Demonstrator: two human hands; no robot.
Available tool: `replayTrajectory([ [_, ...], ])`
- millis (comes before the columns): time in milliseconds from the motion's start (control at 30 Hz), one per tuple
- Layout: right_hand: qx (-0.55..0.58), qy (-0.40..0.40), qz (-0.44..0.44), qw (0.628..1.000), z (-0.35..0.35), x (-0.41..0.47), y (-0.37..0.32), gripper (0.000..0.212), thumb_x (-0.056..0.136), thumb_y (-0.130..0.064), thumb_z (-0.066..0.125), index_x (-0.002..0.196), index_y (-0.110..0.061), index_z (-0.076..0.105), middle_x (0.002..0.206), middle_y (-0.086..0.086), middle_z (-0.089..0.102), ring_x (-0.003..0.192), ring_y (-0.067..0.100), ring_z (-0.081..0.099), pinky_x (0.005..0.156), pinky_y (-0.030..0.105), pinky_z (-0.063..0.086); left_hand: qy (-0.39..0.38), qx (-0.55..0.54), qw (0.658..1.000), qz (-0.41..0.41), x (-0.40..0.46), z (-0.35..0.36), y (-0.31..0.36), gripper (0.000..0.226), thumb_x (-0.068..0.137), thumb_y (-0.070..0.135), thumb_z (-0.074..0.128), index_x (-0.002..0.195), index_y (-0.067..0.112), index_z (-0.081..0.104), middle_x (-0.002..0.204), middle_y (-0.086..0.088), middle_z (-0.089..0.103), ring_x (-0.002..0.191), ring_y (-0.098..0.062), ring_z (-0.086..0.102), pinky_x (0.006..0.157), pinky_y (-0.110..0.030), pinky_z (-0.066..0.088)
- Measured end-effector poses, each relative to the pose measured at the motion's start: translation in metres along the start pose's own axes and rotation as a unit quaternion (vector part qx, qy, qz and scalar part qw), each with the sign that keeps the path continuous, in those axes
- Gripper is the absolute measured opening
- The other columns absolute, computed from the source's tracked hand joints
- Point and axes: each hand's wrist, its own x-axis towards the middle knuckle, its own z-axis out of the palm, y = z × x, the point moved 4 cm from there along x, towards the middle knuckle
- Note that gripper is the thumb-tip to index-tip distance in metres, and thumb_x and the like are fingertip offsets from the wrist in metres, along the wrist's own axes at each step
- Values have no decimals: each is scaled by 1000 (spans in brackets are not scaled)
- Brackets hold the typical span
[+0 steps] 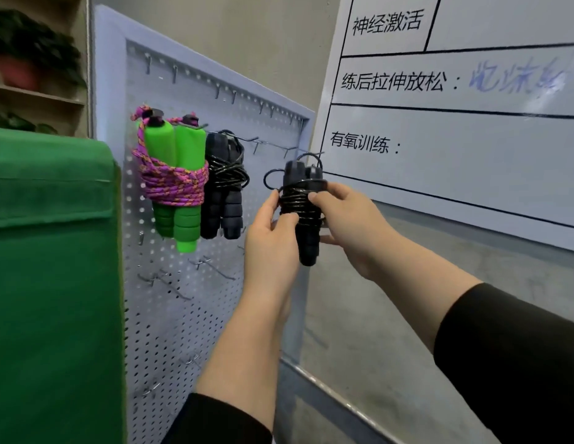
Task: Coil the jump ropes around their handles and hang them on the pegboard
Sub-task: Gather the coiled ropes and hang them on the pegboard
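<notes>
A black jump rope [306,232], its cord coiled round both handles, is held upright in front of the right edge of the grey pegboard [170,315]. My left hand [273,241] grips it from the left and my right hand [346,219] pinches it from the right, thumb on the coil. A cord loop sticks out at its top near a peg hook [311,154]. Two coiled ropes hang on the pegboard: a green-handled one with pink cord [175,174] and a black one [226,184] beside it.
A green padded block [52,267] stands close at the left, covering the pegboard's left side. A whiteboard [471,129] with printed characters leans on the wall at the right. Several bare hooks [183,283] stick out lower on the board. Shelves with plants are at the upper left.
</notes>
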Motion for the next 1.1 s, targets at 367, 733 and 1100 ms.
replayTrajectory([
  [367,-32,-16,-12,999,4,40,-4,22,101,-26,51,110,-25,71,99,-2,76,92,18,71,72,34,55,18,-40,999,4,34,0,-9,46,104,11,49,147,26,52,88,27,70,75,14,65,60,-9,49],
  [733,-20,-44,50,998,26,63,1,18,98,-21,48,100,-17,66,87,0,65,79,19,59,77,38,52,4,-37,999,18,44,-11,-15,34,102,9,43,120,19,70,80,9,66,63,-1,56,55,-15,44],
  [1100,-10,-38,51,998,56,89,0,12,94,-16,45,95,-15,56,91,7,56,81,22,53,74,39,49,55,-6,998,-19,48,-21,-40,43,104,13,49,138,38,50,81,46,52,69,36,46,65,4,35],
])
